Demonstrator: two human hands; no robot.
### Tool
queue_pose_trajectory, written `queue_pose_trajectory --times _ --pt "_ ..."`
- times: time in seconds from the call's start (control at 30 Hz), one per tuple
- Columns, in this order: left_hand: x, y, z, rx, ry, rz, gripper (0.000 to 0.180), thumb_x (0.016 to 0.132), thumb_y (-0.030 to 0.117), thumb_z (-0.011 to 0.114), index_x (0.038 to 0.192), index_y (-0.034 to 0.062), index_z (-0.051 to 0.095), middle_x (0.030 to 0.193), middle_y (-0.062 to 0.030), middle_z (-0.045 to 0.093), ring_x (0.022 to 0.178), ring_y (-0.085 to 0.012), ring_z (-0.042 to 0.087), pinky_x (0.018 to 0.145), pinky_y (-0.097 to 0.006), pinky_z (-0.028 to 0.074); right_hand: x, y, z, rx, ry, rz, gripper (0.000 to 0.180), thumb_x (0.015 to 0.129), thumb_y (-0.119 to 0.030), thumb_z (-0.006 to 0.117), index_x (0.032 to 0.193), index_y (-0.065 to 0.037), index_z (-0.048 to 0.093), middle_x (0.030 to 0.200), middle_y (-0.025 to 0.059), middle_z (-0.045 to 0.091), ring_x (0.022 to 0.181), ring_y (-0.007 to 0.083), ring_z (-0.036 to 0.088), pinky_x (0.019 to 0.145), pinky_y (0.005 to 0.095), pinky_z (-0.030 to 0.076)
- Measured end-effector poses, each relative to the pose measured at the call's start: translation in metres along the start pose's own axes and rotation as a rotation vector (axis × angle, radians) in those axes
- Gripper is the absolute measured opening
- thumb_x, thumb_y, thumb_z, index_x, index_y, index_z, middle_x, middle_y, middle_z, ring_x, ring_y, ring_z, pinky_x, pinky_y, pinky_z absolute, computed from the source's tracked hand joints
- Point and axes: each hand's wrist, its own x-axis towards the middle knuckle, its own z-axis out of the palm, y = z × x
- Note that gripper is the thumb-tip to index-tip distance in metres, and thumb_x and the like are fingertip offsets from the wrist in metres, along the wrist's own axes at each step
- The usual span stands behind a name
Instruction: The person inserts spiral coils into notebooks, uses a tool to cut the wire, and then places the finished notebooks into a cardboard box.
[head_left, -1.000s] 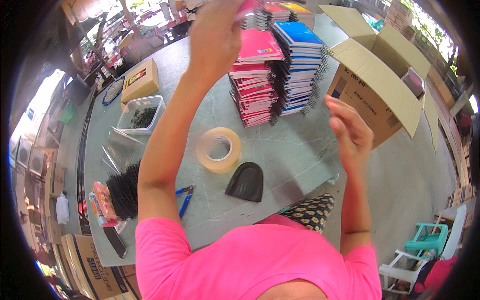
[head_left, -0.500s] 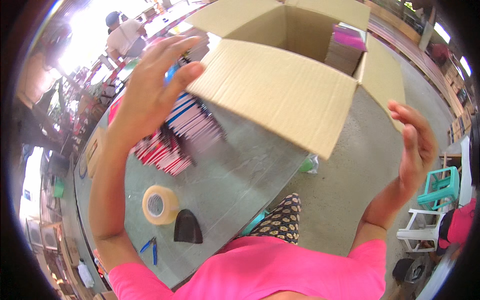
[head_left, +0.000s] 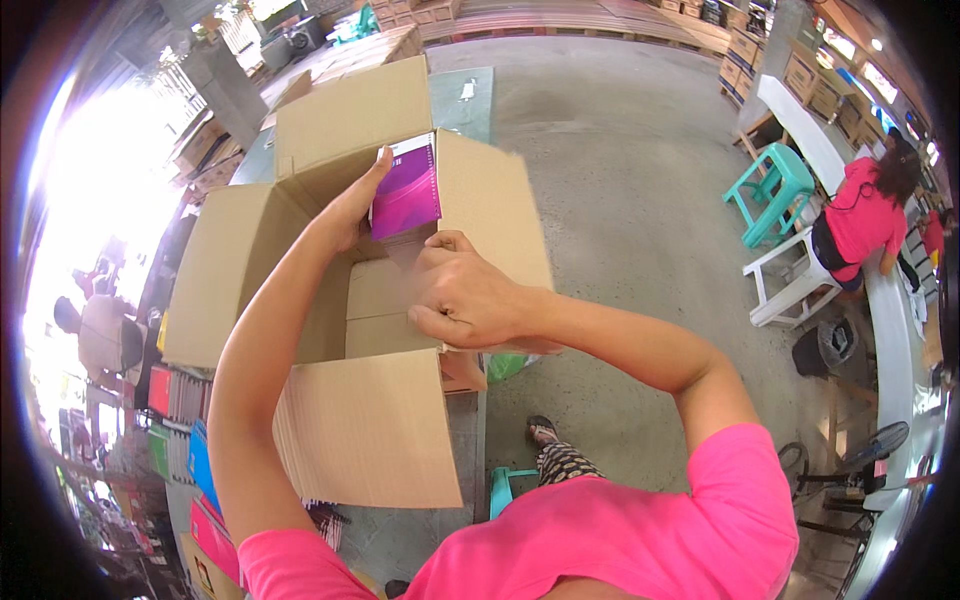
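A large open cardboard box (head_left: 365, 430) stands on the table with its flaps spread. Inside, along its right wall, rises a stack of spiral-bound notebooks, topped by a purple notebook (head_left: 405, 195). My left hand (head_left: 352, 208) reaches into the box and lies along the left side of the stack, stretched out; its lower fingers are hidden. Just in front of the stack, over the box's right edge, my right hand (head_left: 465, 295) has its fingers curled in. Whatever they hold, if anything, does not show.
More notebooks in red (head_left: 180, 392) and blue (head_left: 203, 465) stand in stacks left of the box. On the right are a green stool (head_left: 775, 190), a white chair (head_left: 800, 275) and a seated person in pink (head_left: 862, 215). Another person (head_left: 108, 335) sits at the far left.
My view has swung to the right. Both hands, raised and apart before, have come together at the notebook stack inside the box. The right hand's fingers have curled.
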Motion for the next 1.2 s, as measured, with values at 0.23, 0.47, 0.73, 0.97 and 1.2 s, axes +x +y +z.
queue_pose_trajectory --times 0.23,0.47,0.73,0.97,1.2 --pt "0.009 0.003 0.01 -0.323 0.064 0.004 0.062 0.082 0.058 0.055 0.12 0.0097 0.053 0.119 -0.0103 0.056 0.109 -0.0236 0.051 0.1 -0.04 0.035 0.008 0.034 -0.045 0.148 -0.103 -0.041 0.03 0.075 -0.018 0.048 0.048 -0.006 0.043 0.054 0.0081 0.045 0.068 0.0259 0.047 0.081 0.0403 0.035" --pt "-0.016 0.015 0.04 -0.405 -0.133 -0.123 0.073 0.081 0.065 0.047 0.13 0.0108 0.044 0.131 -0.0152 0.045 0.12 -0.0371 0.04 0.094 -0.067 0.026 -0.015 0.008 -0.033 0.187 0.086 0.05 0.022 0.066 -0.015 0.049 0.049 -0.003 0.042 0.057 0.0068 0.044 0.067 0.0231 0.046 0.084 0.037 0.034" --pt "-0.008 0.018 0.048 -0.509 -0.102 -0.041 0.047 0.088 0.045 0.051 0.114 0.0063 0.054 0.111 -0.0102 0.06 0.101 -0.0221 0.057 0.091 -0.041 0.043 -0.018 0.014 -0.034 0.22 0.088 0.031 0.023 0.063 -0.019 0.048 0.048 -0.003 0.04 0.058 0.0084 0.046 0.066 0.023 0.047 0.08 0.0364 0.034" --pt "-0.028 0.04 0.057 -0.481 -0.132 0.003 0.042 0.087 0.038 0.056 0.112 0.0043 0.053 0.107 -0.0114 0.06 0.096 -0.0214 0.06 0.087 -0.038 0.047 -0.022 0.016 -0.037 0.179 0.092 0.044 0.026 0.068 -0.021 0.049 0.05 -0.003 0.042 0.063 0.0104 0.049 0.067 0.0245 0.049 0.081 0.0402 0.034" --pt "-0.026 0.025 0.051 -0.586 -0.107 0.07 0.053 0.086 0.049 0.053 0.118 0.0062 0.051 0.114 -0.0116 0.058 0.105 -0.0228 0.056 0.09 -0.041 0.043 -0.018 0.013 -0.036 0.204 0.103 0.039 0.023 0.066 -0.019 0.049 0.05 -0.004 0.043 0.06 0.0093 0.048 0.067 0.0237 0.05 0.081 0.0397 0.034"
